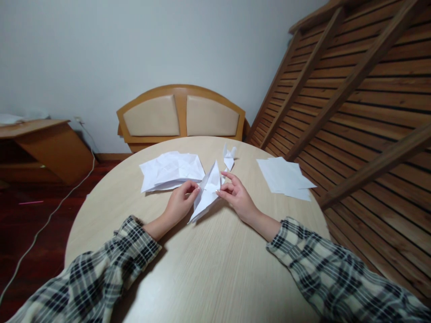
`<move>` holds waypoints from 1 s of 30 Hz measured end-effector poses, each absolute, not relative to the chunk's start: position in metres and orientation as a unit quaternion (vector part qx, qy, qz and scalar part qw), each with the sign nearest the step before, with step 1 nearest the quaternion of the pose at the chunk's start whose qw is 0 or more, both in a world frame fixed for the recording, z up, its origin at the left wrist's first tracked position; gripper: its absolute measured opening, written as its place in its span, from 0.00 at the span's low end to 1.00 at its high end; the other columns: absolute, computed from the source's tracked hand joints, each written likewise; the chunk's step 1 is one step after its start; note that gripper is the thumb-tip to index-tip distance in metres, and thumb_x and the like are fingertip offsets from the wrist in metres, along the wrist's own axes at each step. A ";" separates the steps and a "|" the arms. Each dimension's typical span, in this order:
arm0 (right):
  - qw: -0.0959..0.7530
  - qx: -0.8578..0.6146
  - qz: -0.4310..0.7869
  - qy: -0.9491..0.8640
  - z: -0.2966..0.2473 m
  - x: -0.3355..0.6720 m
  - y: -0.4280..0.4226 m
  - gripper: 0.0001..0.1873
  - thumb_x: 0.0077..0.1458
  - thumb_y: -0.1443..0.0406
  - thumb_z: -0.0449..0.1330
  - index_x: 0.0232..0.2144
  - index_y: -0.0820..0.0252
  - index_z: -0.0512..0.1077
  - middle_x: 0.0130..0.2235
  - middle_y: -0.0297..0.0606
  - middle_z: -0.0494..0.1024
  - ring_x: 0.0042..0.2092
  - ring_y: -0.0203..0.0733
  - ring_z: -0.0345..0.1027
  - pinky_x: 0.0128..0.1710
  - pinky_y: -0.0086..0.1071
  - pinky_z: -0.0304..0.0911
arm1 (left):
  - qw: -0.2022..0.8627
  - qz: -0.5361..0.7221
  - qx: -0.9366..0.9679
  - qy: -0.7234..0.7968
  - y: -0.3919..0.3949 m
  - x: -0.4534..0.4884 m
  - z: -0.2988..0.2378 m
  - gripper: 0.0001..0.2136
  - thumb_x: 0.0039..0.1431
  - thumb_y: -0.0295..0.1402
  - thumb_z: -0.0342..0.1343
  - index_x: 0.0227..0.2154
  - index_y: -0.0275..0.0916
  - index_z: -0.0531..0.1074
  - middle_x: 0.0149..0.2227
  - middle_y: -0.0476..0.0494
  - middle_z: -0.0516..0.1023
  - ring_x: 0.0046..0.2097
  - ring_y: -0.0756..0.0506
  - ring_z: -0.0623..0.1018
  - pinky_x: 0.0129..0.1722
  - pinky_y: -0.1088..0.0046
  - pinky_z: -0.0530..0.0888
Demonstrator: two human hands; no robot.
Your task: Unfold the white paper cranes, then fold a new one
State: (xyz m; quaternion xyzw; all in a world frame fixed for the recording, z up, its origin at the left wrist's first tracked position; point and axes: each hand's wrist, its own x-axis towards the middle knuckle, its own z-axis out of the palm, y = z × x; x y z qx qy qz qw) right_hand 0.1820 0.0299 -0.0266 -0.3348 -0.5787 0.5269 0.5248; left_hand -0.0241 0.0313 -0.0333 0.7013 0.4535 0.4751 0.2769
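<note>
Between my two hands is a folded sheet of white paper (209, 190), long and pointed at both ends, held just above the table. My left hand (180, 202) pinches its left edge between thumb and fingers. On the opposite edge my right hand (237, 197) grips it with the thumb and a fingertip, the other fingers partly spread. Just beyond the right hand stands a small finished-looking origami figure (229, 157) with two upright points. Creased white sheets (171, 168) lie in a loose pile behind my left hand.
Flat white sheets (284, 177) lie at the right of the round table (215, 278). A padded wooden headboard (182, 110) stands behind it. Slatted wood (363, 98) leans along the right side. At the left are a desk (57, 148) and a white cable (50, 217) on the floor.
</note>
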 end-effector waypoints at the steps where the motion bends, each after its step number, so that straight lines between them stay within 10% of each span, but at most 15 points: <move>1: 0.520 -0.340 0.519 -0.587 -0.027 0.182 0.030 0.30 0.50 0.60 0.67 0.55 0.51 0.63 0.29 0.27 0.73 0.33 0.37 0.68 0.40 0.35 0.63 | 0.273 0.475 0.701 0.457 0.032 -0.024 -0.033 0.07 0.61 0.36 0.53 0.31 0.39 0.70 0.31 0.46 0.76 0.34 0.47 0.74 0.35 0.70 0.70; 8: 0.523 -0.345 0.465 -0.626 -0.043 0.184 0.039 0.14 0.60 0.57 0.56 0.46 0.54 0.72 0.33 0.34 0.72 0.34 0.39 0.67 0.38 0.37 0.66 | 0.294 0.490 0.669 0.476 0.035 -0.023 -0.037 0.09 0.61 0.39 0.52 0.31 0.39 0.69 0.26 0.50 0.69 0.30 0.48 0.67 0.30 0.72 0.63; 21: 0.495 -0.368 0.192 -0.764 -0.033 0.185 0.026 0.11 0.53 0.66 0.66 0.40 0.53 0.73 0.41 0.37 0.66 0.41 0.41 0.66 0.40 0.39 0.70 | 0.612 0.533 0.446 0.377 0.025 -0.019 -0.034 0.14 0.51 0.41 0.65 0.33 0.38 0.70 0.29 0.50 0.72 0.29 0.50 0.69 0.30 0.74 0.65; 30: 0.485 -0.362 0.062 -0.793 -0.029 0.187 0.024 0.25 0.52 0.70 0.66 0.51 0.47 0.67 0.53 0.40 0.69 0.57 0.49 0.63 0.58 0.51 0.60 | 0.649 0.548 0.382 0.364 0.029 -0.019 -0.033 0.18 0.43 0.37 0.72 0.32 0.36 0.71 0.29 0.52 0.72 0.28 0.52 0.68 0.30 0.75 0.63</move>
